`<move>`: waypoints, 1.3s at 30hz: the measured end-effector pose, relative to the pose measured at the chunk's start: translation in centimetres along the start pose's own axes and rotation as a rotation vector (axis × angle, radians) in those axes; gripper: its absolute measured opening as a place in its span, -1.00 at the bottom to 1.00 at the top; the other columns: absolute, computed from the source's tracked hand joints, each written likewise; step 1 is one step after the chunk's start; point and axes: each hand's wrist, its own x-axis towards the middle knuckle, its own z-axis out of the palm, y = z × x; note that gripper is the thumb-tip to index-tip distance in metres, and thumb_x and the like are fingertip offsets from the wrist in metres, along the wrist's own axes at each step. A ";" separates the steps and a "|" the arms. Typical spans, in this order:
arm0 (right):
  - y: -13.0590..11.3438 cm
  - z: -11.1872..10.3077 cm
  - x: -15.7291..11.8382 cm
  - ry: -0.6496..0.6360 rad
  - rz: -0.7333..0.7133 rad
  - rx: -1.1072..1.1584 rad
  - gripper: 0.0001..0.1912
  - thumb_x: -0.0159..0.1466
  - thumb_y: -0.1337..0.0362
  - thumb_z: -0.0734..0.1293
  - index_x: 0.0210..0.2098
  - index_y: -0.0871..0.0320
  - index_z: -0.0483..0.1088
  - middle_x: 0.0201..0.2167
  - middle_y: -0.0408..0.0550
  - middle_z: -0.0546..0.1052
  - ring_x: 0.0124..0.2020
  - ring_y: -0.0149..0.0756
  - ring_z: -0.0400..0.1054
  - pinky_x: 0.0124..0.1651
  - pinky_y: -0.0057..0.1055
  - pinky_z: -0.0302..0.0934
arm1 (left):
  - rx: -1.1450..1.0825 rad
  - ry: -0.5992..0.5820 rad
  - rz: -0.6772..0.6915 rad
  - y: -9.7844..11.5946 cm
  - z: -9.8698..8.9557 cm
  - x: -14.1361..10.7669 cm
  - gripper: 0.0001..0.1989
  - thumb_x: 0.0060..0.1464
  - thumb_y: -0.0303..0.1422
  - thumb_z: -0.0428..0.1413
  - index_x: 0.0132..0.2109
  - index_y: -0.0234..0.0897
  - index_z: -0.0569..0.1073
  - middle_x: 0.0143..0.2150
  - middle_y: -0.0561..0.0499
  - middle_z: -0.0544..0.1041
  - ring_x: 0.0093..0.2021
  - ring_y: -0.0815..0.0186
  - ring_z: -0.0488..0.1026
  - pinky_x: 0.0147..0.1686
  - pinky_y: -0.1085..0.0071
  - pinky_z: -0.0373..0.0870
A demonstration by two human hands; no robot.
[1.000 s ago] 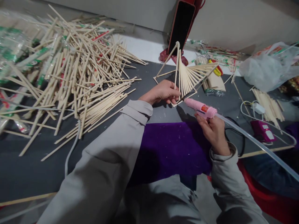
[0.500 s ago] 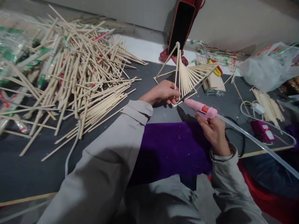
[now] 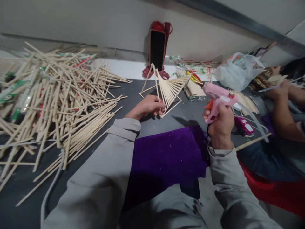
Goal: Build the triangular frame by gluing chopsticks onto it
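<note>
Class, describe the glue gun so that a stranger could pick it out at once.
Start at the purple cloth in the picture's lower middle. Above its right end, the person's right hand grips the glue gun, nozzle pointing left. It is pale pink with an orange trigger, unlike the magenta box on the table.

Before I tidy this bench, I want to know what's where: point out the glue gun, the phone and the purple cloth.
Glue gun [image 3: 215,92], head view: its pink body.
Phone [image 3: 157,49], head view: its dark screen.
Purple cloth [image 3: 165,156], head view: middle of its surface.
</note>
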 end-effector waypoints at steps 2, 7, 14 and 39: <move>-0.3 0.1 2.5 -0.005 0.068 0.031 -0.72 0.22 0.05 0.31 -0.29 0.16 0.38 -0.53 -0.19 0.45 -0.63 -0.45 0.33 -0.61 -0.51 0.23 | 0.009 0.007 -0.008 0.1 0.0 -0.1 -0.90 0.05 -0.51 0.14 -0.42 -0.40 0.45 -0.44 -0.08 0.54 -0.56 0.41 0.51 -0.68 0.55 0.21; 1.3 0.9 9.3 -0.007 0.306 -0.085 -0.79 0.30 0.17 0.23 -0.31 0.20 0.37 -0.62 -0.19 0.41 -0.67 -0.48 0.29 -0.63 -0.55 0.24 | 0.001 0.012 -0.015 0.2 0.0 -0.3 -0.91 0.06 -0.49 0.15 -0.40 -0.39 0.45 -0.43 -0.07 0.55 -0.56 0.42 0.51 -0.68 0.54 0.23; 4.9 0.8 14.3 -0.003 0.446 -0.322 -0.77 0.37 0.24 0.20 -0.29 0.28 0.37 -0.57 -0.07 0.45 -0.61 -0.45 0.32 -0.56 -0.55 0.26 | 0.016 0.024 -0.029 0.2 -0.1 -0.3 -0.91 0.06 -0.49 0.15 -0.41 -0.37 0.44 -0.44 -0.05 0.54 -0.57 0.44 0.49 -0.68 0.54 0.22; 3.9 5.4 0.7 -0.623 0.253 -0.580 -0.86 0.15 0.27 0.35 -0.45 0.22 0.51 -0.56 -0.09 0.51 -0.65 -0.50 0.30 -0.68 -0.59 0.03 | 0.010 0.012 0.011 0.0 0.4 -0.3 -0.93 0.06 -0.49 0.14 -0.38 -0.41 0.44 -0.44 -0.06 0.54 -0.56 0.43 0.49 -0.65 0.56 0.22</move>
